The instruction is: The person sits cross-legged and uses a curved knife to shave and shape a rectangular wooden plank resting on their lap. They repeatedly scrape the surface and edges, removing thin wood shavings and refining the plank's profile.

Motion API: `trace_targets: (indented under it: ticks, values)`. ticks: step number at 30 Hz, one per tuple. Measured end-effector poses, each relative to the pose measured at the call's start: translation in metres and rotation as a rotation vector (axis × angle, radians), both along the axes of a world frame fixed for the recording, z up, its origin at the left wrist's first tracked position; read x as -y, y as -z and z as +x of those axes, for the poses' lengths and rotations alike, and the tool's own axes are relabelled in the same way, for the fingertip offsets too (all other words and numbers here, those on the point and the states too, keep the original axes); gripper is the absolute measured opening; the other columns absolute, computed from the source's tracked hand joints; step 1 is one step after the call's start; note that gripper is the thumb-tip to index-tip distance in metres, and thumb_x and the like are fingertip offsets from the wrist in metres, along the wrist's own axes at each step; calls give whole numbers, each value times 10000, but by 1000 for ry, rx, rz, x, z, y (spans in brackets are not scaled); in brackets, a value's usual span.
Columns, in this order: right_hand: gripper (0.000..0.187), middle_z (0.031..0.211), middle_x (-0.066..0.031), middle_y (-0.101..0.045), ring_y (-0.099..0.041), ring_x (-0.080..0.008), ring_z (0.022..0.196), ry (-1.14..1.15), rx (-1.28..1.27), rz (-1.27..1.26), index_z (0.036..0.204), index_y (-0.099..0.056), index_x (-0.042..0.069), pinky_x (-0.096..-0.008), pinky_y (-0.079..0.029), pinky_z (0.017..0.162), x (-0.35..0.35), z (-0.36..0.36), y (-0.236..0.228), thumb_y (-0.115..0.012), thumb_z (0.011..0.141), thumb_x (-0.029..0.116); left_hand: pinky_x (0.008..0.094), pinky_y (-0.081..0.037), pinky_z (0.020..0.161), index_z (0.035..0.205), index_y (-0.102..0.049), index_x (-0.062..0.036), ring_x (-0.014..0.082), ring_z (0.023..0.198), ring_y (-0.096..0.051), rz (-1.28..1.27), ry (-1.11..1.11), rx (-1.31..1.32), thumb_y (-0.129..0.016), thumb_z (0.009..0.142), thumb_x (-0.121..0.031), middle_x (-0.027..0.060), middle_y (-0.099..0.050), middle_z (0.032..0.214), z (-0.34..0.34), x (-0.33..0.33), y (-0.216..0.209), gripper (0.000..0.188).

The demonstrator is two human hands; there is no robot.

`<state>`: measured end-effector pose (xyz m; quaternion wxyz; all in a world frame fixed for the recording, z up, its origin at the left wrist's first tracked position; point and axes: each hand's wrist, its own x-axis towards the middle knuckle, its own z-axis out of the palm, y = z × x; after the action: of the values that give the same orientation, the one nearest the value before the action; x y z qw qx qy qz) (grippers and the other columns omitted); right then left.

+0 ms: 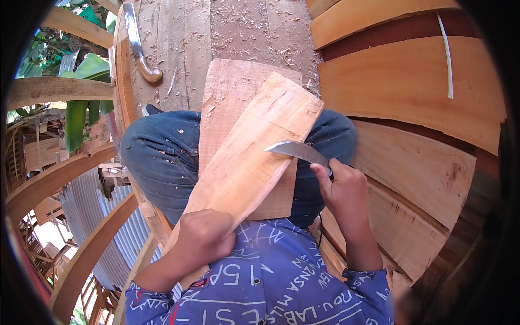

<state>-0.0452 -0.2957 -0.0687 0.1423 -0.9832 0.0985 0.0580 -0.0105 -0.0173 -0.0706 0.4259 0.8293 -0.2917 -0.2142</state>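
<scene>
A long pale wooden board (pixel 254 146) slants across my lap, its far end up and to the right. My left hand (pixel 207 234) is closed around its near end. In my right hand (pixel 345 187) is a knife with a curved blade (pixel 297 150); the fist hides its handle. The blade lies over the board's right edge, and I cannot tell whether it touches the wood. Beneath the slanted board, a second, wider board (pixel 227 81) rests across my legs.
A large knife with a wooden handle (pixel 145 67) lies at the far left on the plank floor (pixel 238 27), among scattered shavings. Wooden wall boards (pixel 401 86) rise on the right. Along the left runs a wooden railing (pixel 70 179), with corrugated metal sheets (pixel 97 216) beyond it.
</scene>
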Motion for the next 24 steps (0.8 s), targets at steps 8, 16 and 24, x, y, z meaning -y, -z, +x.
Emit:
trace_targets:
  ticks: [8,16,24]
  values:
    - [514,548,-133,-556,-593,-327,507,7,-55,-49,621,-525,61,-408,-456,460,-5,3,-13,-640,883,488,373,-373,435,569,-390,-75,265,455,-478,0,-3,37,-645,552,-3,90,-407,514,0,4,5,265]
    - [501,571,-148,-564,-577,-339,499,-22,-72,-68,625,-521,57,-408,-446,457,-4,5,-16,-643,888,465,393,-401,432,607,-446,-75,268,464,-511,-3,51,49,-646,589,-5,93,-442,528,7,3,5,213]
    - [493,548,-135,-544,-567,-331,486,-115,-69,-100,627,-523,61,-410,-433,446,-11,6,-22,-657,879,464,380,-412,438,617,-462,-81,259,462,-505,-15,69,51,-648,603,-15,85,-446,536,6,-1,9,198]
